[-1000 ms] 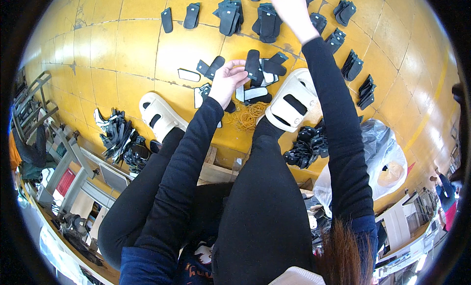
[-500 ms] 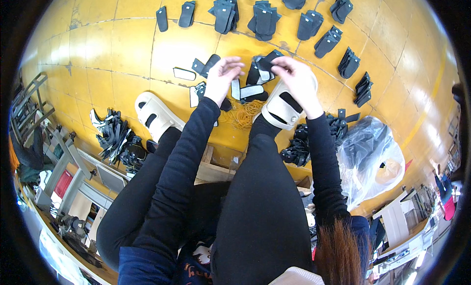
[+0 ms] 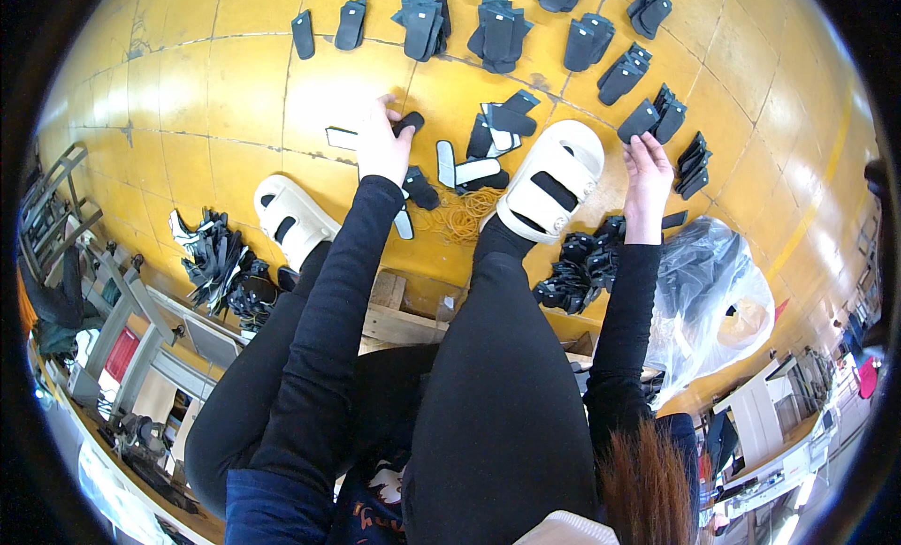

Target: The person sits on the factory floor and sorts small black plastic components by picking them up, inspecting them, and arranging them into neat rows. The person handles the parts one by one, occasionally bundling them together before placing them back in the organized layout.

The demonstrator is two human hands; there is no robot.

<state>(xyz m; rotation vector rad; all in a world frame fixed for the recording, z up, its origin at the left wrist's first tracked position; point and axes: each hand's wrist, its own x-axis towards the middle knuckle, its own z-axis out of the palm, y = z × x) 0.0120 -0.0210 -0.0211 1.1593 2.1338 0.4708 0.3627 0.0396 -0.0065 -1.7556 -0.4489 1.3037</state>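
My right hand (image 3: pixel 648 174) pinches a flat dark rounded pad (image 3: pixel 638 121) by its near end, right beside a stack of similar pads (image 3: pixel 669 115). My left hand (image 3: pixel 383 143) is over the loose pieces between my feet, its thumb and fingers around another dark pad (image 3: pixel 409 123); the fingers partly hide that pad. Near that hand lie a white strip with a dark edge (image 3: pixel 342 138) and a dark piece (image 3: pixel 420 189). Between the hands are a dark pad (image 3: pixel 514 113) on top of others and white-faced strips (image 3: pixel 477 172).
Several stacks of dark pads (image 3: pixel 500 37) form a curved row on the yellow floor. Yellow rubber bands (image 3: pixel 462 217) lie between my beige clogs (image 3: pixel 549 184). Dark bundles (image 3: pixel 584 268) and a clear plastic bag (image 3: pixel 709 301) are at right; a strip pile (image 3: pixel 221 254) is at left.
My right hand has moved right, carrying a dark pad from the middle to the stack there. My left hand has moved left and down onto the loose pieces.
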